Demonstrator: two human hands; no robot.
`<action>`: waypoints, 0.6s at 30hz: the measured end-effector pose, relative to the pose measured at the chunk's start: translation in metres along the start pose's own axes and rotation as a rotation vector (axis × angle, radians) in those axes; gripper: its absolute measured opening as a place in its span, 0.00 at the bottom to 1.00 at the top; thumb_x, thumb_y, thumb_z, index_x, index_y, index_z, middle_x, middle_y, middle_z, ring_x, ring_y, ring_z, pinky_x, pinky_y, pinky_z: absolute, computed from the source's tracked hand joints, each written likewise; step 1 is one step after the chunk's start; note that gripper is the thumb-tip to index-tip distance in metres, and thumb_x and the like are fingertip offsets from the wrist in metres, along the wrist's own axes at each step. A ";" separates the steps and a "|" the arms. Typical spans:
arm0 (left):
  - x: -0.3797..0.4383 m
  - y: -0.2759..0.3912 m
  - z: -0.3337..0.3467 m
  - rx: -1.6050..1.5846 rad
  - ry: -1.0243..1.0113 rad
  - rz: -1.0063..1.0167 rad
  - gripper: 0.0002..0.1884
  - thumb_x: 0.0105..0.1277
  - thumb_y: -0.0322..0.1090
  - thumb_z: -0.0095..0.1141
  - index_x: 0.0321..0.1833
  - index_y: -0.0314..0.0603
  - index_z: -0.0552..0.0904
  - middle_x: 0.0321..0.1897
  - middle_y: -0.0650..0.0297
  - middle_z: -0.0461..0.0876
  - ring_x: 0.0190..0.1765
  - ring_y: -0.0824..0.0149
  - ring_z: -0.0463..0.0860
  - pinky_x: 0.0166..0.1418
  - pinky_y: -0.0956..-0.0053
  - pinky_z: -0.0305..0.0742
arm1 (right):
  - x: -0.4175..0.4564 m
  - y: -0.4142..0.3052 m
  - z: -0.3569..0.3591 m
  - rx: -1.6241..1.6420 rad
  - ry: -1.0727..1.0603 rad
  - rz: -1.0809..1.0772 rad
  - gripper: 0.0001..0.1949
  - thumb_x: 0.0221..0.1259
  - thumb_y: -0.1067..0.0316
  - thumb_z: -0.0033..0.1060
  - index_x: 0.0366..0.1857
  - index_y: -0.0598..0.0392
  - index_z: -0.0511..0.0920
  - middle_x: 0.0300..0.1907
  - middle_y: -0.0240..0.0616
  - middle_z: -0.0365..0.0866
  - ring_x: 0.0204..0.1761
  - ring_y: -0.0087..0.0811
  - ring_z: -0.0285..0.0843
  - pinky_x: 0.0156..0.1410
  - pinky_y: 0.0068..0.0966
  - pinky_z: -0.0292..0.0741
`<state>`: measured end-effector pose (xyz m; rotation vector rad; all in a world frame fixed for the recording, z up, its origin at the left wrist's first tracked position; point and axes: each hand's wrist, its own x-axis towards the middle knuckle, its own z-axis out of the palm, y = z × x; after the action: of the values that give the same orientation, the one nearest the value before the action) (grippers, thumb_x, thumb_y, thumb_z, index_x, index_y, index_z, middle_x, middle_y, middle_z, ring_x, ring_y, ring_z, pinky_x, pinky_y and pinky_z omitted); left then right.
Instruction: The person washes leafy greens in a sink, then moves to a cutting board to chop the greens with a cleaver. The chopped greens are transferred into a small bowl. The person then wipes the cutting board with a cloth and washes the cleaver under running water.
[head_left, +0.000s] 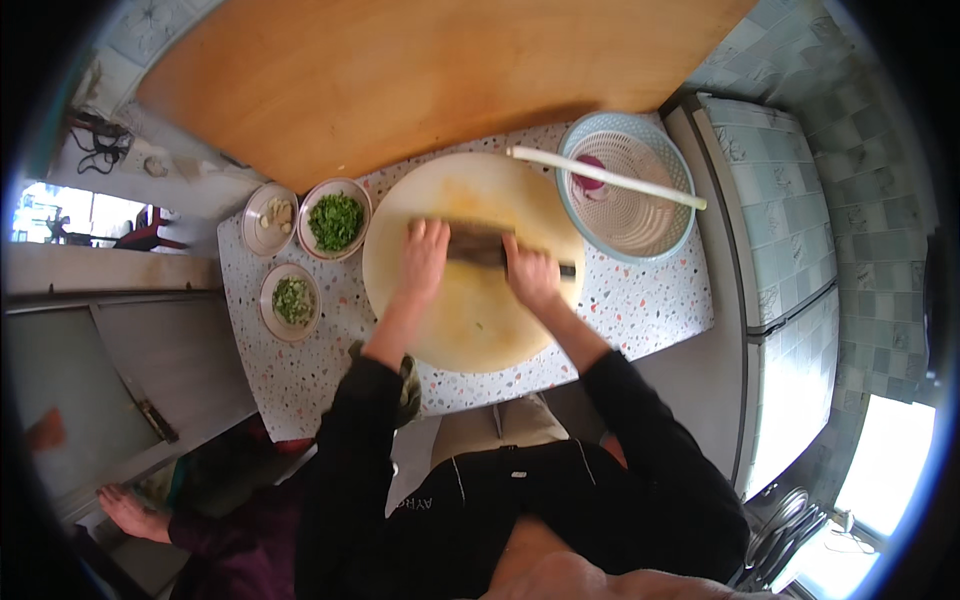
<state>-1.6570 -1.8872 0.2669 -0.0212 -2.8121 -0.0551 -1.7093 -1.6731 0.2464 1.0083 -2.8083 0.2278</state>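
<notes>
A dark-bladed cleaver (477, 244) lies across the round cutting board (472, 341), its black handle to the right. My right hand (533, 276) grips it where handle and blade meet, with part of the handle showing past the hand. My left hand (426, 255) is at the blade's left end, fingers on or against it; blur hides the exact contact. Yellow-orange stains and a small green scrap mark the board. I cannot make out any food under the blade.
Left of the board stand a bowl of chopped green herbs (335, 222), a bowl of garlic and ginger-like pieces (269, 220) and a bowl of chopped scallion (292, 302). A colander (626, 187) holds a purple onion (589, 172), with a long white stalk (607, 177) across it. Another person's hand (133, 514) shows lower left.
</notes>
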 end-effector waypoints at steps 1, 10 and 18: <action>0.011 -0.008 -0.001 -0.002 -0.060 -0.049 0.16 0.62 0.29 0.53 0.53 0.41 0.79 0.49 0.61 0.77 0.56 0.56 0.75 0.57 0.60 0.73 | 0.027 0.001 -0.003 0.012 -0.113 0.024 0.18 0.60 0.68 0.53 0.56 0.51 0.74 0.27 0.37 0.83 0.27 0.41 0.85 0.32 0.39 0.80; 0.019 -0.012 0.000 0.022 -0.112 -0.018 0.15 0.60 0.28 0.56 0.50 0.39 0.79 0.53 0.58 0.77 0.59 0.56 0.74 0.61 0.57 0.70 | 0.050 0.007 -0.011 0.047 -0.115 0.024 0.15 0.60 0.70 0.51 0.52 0.53 0.74 0.28 0.39 0.84 0.30 0.41 0.86 0.34 0.40 0.81; 0.032 -0.015 0.006 -0.024 -0.019 0.023 0.14 0.61 0.30 0.55 0.51 0.41 0.79 0.45 0.60 0.78 0.56 0.56 0.76 0.59 0.61 0.72 | 0.042 0.009 -0.014 0.016 -0.032 -0.003 0.24 0.58 0.68 0.55 0.61 0.56 0.72 0.45 0.50 0.85 0.42 0.48 0.87 0.45 0.40 0.84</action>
<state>-1.6896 -1.9019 0.2711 -0.0600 -2.8295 -0.0840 -1.7455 -1.6898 0.2672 1.0290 -2.8375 0.2364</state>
